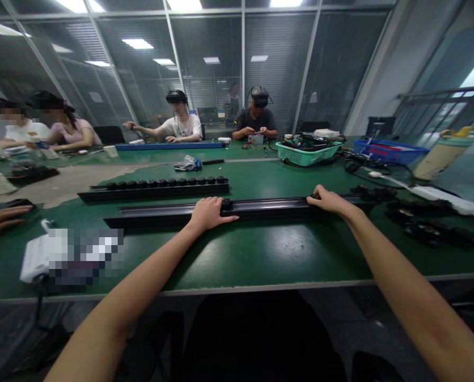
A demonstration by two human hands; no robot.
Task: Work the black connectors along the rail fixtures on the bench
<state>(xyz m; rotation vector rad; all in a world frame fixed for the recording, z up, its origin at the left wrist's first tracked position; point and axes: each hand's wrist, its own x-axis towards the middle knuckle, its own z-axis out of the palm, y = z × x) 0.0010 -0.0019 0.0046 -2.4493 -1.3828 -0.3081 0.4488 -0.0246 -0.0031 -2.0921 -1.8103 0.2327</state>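
Observation:
A long black rail lies across the green table in front of me. My left hand rests on its middle with the fingers curled over it, beside a small black part seated in the rail. My right hand grips the rail further right, fingers folded over its top edge. A second black rail carrying a row of several black round parts lies just behind, parallel to the first.
Loose black parts lie at the right. A green basket of cables, a blue tray and a bottle stand at the back right. A white device lies at the left. Another person's hand reaches in; several people sit opposite.

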